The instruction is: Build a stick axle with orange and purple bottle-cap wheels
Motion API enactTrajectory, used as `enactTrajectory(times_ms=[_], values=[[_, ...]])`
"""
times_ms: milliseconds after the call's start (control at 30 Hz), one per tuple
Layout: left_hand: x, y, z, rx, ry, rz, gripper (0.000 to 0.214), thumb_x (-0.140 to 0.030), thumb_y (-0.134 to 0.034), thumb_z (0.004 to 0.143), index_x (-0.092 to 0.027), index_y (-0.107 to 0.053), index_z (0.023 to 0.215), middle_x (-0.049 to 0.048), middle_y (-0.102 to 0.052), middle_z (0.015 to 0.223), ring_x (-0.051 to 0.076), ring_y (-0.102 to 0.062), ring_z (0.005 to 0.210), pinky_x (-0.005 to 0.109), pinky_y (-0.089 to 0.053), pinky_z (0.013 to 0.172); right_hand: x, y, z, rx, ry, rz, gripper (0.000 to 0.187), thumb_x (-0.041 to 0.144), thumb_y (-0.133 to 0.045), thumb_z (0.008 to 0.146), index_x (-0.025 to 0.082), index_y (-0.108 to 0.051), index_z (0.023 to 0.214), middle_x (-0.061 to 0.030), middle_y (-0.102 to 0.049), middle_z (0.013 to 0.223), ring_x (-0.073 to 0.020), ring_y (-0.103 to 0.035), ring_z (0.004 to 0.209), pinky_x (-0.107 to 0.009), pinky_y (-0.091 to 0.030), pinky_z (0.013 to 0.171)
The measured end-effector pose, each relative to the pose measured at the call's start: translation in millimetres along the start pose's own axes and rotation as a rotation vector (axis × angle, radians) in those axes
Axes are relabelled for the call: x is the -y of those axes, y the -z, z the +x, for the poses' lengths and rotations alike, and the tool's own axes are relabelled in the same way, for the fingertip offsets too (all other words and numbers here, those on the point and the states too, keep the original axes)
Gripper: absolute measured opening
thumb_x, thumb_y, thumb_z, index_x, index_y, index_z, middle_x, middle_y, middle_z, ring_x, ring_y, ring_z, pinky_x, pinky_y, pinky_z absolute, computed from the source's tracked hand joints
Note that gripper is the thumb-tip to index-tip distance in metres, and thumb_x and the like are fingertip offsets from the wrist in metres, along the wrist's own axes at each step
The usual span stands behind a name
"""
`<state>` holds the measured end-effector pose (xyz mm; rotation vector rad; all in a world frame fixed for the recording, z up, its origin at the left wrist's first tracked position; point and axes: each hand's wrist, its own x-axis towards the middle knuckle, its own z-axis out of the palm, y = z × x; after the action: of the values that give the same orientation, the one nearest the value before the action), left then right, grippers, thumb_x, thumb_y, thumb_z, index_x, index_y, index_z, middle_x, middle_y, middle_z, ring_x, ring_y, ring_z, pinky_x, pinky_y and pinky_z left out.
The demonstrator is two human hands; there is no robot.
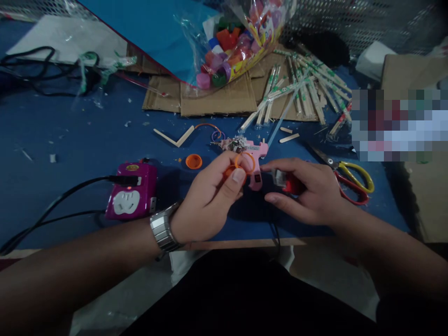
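Note:
My left hand [219, 191], with a metal watch [163, 228] at its wrist, pinches an orange plastic ring [246, 162] and another orange plastic piece [230, 171] between thumb and fingers. In my right hand [311, 191] sits what looks like a red lighter [294, 184] with a greyish metallic end. Its thumb and index finger are apart, while the other fingers are mostly hidden. A pink glue gun [258, 178] lies between and just beyond my hands, a glue stick [283, 114] sticking out of its back. An orange cap [193, 162] rests left of my left hand.
A purple power socket box [131, 191] with black cables stands at left. Scissors [353, 179] with yellow and red handles lie at right. Behind are wrapped chopsticks [304, 95], cardboard [217, 100], a bag of colourful caps [238, 51], and joined wooden sticks [177, 137].

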<state>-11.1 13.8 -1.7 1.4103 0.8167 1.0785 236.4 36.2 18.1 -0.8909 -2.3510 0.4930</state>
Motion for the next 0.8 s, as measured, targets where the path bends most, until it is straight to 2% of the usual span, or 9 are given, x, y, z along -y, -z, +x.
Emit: enactTrajectory(times_ms=[133,200,267,367,533,667,733,800], values=[[-3,1.9,-2,0.172,-0.033,0.249,0.024,-0.037,-0.056,0.116,-0.020,-0.066,0.103,0.0005,-0.068,0.086,0.014,-0.061,0.071,0.028,-0.050,0.067,5,0,-1,-0.015,-0.012,0.111,0.036,0.036,-0.078,0.104,0.026,-0.068,0.137,-0.0072,-0.087,0.117,-0.0203,-0.084,0.090,-0.032,-0.066,0.079],[-5,0.8,-2,0.257,-0.085,0.301,0.024,-0.033,-0.055,0.115,-0.019,-0.067,0.099,0.0022,-0.074,0.091,0.015,-0.068,0.078,0.029,-0.053,0.073,6,0,-1,0.012,0.027,0.161,0.037,0.034,-0.075,0.106,0.025,-0.066,0.141,-0.0073,-0.086,0.116,-0.0199,-0.083,0.091,-0.031,-0.065,0.078],[-7,-0.3,-1,0.294,-0.138,0.332,0.023,-0.030,-0.057,0.114,-0.019,-0.067,0.097,0.0016,-0.076,0.089,0.014,-0.070,0.077,0.027,-0.053,0.072,4,0,0,0.043,0.054,0.197,0.030,0.034,-0.071,0.108,0.023,-0.068,0.135,-0.0062,-0.084,0.108,-0.0186,-0.080,0.087,-0.030,-0.062,0.075],[-9,-0.9,0,0.272,-0.176,0.359,0.023,-0.030,-0.060,0.113,-0.019,-0.067,0.094,-0.0014,-0.073,0.080,0.013,-0.068,0.070,0.024,-0.052,0.068,1,0,2,0.054,0.027,0.212,0.014,0.033,-0.073,0.107,0.023,-0.070,0.115,-0.0034,-0.079,0.093,-0.0166,-0.074,0.078,-0.028,-0.058,0.071],[-10,0.3,0,0.249,-0.162,0.395,0.019,-0.028,-0.063,0.111,-0.020,-0.069,0.095,-0.0028,-0.075,0.082,0.011,-0.068,0.069,0.023,-0.052,0.069,0,-3,3,0.055,0.025,0.248,0.011,0.030,-0.074,0.104,0.022,-0.068,0.103,-0.0008,-0.074,0.087,-0.0135,-0.067,0.073,-0.025,-0.053,0.069],[-8,1.4,-1,0.139,-0.132,0.413,0.020,-0.036,-0.068,0.110,-0.021,-0.068,0.096,-0.0026,-0.075,0.084,0.011,-0.066,0.068,0.025,-0.051,0.068,2,0,6,0.088,-0.073,0.339,0.016,0.031,-0.076,0.104,0.020,-0.067,0.096,0.0049,-0.065,0.076,-0.0095,-0.056,0.064,-0.022,-0.045,0.063],[-7,1.8,-1,0.070,-0.121,0.405,0.022,-0.039,-0.074,0.106,-0.021,-0.066,0.097,-0.0025,-0.075,0.085,0.011,-0.064,0.067,0.025,-0.049,0.066,4,4,8,0.154,-0.154,0.456,0.023,0.034,-0.078,0.103,0.019,-0.066,0.090,0.0074,-0.056,0.072,-0.0083,-0.048,0.061,-0.022,-0.041,0.059],[-7,1.9,-1,0.061,-0.127,0.407,0.025,-0.040,-0.078,0.104,-0.021,-0.064,0.097,-0.0031,-0.075,0.086,0.010,-0.062,0.067,0.024,-0.048,0.065,6,8,12,0.245,-0.215,0.588,0.028,0.036,-0.078,0.104,0.018,-0.065,0.086,0.0084,-0.049,0.070,-0.0077,-0.044,0.062,-0.021,-0.039,0.057]])
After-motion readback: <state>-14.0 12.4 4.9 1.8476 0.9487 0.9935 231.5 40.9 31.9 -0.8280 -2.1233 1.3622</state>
